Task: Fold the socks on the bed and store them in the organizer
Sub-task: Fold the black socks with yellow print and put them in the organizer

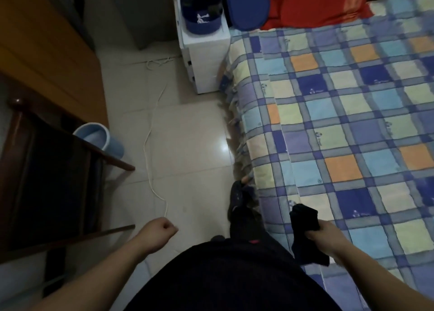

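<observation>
Right hand (326, 236) grasps limp, light dark fabric sock (305, 221) mid-length; left hand (162, 232) clenched, holding nothing; pinch at cuff advised

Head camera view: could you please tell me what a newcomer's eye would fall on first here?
The checked bedspread in blue, yellow and orange fills the right side, with a red pillow at its head. Low in the frame, the right hand grips dark socks at the bed's near edge, while the left hand is a bare fist over the floor. Far off, a blue organizer sits on a white cabinet.
</observation>
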Available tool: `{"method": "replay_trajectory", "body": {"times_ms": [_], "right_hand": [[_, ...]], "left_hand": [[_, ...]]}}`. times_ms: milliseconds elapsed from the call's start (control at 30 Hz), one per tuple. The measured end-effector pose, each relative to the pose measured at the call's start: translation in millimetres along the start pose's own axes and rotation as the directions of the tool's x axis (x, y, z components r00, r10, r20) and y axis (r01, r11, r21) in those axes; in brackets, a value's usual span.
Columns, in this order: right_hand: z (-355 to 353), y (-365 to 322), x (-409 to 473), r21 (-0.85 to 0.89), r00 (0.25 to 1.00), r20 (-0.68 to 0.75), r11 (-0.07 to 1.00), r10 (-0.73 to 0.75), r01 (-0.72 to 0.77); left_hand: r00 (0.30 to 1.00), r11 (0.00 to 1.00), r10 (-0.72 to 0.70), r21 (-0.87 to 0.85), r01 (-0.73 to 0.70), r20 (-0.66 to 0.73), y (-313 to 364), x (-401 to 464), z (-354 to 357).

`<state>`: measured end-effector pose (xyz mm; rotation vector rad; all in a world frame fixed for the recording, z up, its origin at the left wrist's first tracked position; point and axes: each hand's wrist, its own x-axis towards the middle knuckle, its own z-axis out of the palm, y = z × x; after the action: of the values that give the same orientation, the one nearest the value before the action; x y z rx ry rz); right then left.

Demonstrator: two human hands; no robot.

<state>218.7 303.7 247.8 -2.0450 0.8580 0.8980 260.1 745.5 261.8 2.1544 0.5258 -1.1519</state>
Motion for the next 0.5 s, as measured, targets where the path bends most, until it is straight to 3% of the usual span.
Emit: {"method": "replay_trajectory", "body": {"times_ms": [167, 267, 400, 500], "right_hand": [[-36.0, -21.9, 49.3, -0.145, 0.996, 0.070, 0.989, 0.047, -0.037], [-63.0, -53.9, 75.6, -0.236, 0.993, 0.106, 0.971, 0.057, -0.031], [-99.0, -121.4, 121.1, -0.307, 0.992, 0.122, 0.950, -0.015, 0.052], [-117.1, -180.2, 147.8, -0.317, 0.990, 0.110, 0.941, -0.085, 0.116]], "left_hand": [[0.998, 0.995, 0.047, -0.090, -0.052, -0.047, 75.0, 33.5, -25.6], [0.996, 0.994, 0.006, -0.106, -0.016, -0.088, 108.8, 47.6, -48.2], [0.984, 0.988, -0.037, -0.152, 0.011, -0.175, 144.1, 69.7, -73.0], [0.986, 0.980, -0.062, -0.196, 0.031, -0.157, 158.9, 78.4, -84.3]]}}
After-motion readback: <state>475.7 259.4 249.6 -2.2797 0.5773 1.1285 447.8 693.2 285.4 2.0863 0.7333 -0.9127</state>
